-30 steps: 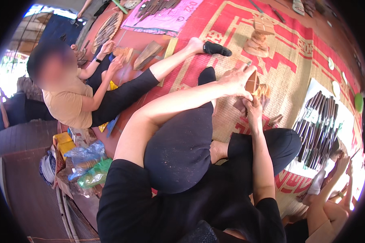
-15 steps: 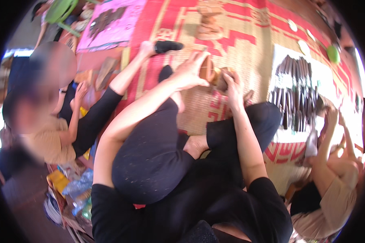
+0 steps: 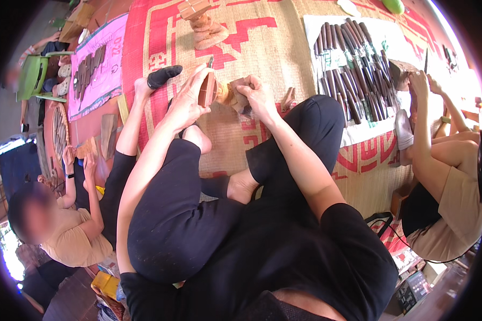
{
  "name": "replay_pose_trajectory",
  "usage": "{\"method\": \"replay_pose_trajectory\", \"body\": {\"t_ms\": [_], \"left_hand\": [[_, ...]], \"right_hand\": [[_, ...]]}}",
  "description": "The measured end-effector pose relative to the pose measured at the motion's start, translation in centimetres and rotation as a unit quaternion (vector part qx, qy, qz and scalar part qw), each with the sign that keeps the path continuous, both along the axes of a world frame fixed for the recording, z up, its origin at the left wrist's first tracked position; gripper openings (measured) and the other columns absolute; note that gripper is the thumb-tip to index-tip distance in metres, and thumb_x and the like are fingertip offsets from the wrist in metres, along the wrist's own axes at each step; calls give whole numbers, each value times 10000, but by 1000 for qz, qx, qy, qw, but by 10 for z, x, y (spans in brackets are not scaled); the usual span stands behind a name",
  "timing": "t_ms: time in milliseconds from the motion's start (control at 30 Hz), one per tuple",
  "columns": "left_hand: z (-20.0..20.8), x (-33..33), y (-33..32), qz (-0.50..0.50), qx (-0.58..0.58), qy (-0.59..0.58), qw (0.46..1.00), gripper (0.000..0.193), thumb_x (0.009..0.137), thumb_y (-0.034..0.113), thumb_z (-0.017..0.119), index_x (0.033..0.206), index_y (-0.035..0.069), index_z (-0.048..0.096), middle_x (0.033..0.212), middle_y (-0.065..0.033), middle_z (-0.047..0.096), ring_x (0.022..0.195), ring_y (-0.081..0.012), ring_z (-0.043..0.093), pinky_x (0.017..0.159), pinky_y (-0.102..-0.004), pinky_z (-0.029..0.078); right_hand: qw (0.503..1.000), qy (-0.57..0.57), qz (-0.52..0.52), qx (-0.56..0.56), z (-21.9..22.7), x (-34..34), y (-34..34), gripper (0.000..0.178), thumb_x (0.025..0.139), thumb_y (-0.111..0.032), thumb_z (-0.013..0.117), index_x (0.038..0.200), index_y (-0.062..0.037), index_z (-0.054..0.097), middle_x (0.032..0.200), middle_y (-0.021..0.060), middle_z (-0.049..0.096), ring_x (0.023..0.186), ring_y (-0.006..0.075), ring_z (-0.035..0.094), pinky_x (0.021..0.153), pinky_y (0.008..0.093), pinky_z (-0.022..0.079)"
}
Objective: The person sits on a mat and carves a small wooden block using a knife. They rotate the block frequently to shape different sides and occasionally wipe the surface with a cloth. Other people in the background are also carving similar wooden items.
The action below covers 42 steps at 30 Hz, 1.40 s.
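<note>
Fingers (image 3: 197, 80) clasp a carved, block-ended wooden piece (image 3: 224, 94)

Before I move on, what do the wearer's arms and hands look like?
Short black sleeves leave both forearms bare. The left hand and right hand are ungloved, with no watch or bracelet visible.

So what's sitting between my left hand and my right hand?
In the head view, a carved wooden piece lies between your left hand and right hand, with both hands gripping its blocky ends and its paler middle showing.
</note>
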<state>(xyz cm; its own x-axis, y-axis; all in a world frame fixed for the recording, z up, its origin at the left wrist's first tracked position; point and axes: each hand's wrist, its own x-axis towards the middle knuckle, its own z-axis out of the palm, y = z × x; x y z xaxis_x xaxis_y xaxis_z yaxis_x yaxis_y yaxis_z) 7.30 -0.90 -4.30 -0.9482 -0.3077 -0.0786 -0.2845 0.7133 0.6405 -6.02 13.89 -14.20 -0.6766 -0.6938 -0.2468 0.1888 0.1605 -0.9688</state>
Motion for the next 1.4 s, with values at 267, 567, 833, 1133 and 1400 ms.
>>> {"method": "replay_pose_trajectory", "body": {"t_ms": [267,567,833,1133,1400], "left_hand": [[13,-4,10,-80,-65,42,994,815,661,-56,698,1377,170,382,1486,-125,324,1349,-341,359,1106,-418,346],[6,-9,10,-145,-104,48,983,706,732,-57,626,1366,165,409,1472,-118,344,1355,-334,350,1102,-421,347],[4,-5,8,-74,-11,24,997,802,666,-64,686,1370,191,401,1521,-126,273,1378,-324,324,1097,-394,330],[5,-7,8,-85,-50,0,995,902,634,-52,733,1408,197,342,1497,-125,295,1351,-343,356,1097,-408,362],[4,-8,9,-53,-24,17,998,999,550,-40,798,1405,173,328,1461,-158,320,1338,-352,367,1100,-396,353]], "right_hand": [[988,153,1,24,19,1,-11,263,836,-222,594,1030,-48,633,855,184,674,825,328,661,768,396,493],[981,187,47,36,27,8,-4,225,833,-177,559,1018,-69,629,872,181,676,843,339,658,763,433,492],[979,154,107,79,28,9,28,201,822,-204,567,946,-54,613,811,181,659,799,360,645,740,435,487],[965,259,21,40,14,21,0,157,841,-156,578,970,-70,602,771,166,646,739,371,635,693,443,489],[980,196,-22,38,24,14,5,187,855,-210,572,977,-69,576,773,196,635,756,394,630,706,455,487]]}}
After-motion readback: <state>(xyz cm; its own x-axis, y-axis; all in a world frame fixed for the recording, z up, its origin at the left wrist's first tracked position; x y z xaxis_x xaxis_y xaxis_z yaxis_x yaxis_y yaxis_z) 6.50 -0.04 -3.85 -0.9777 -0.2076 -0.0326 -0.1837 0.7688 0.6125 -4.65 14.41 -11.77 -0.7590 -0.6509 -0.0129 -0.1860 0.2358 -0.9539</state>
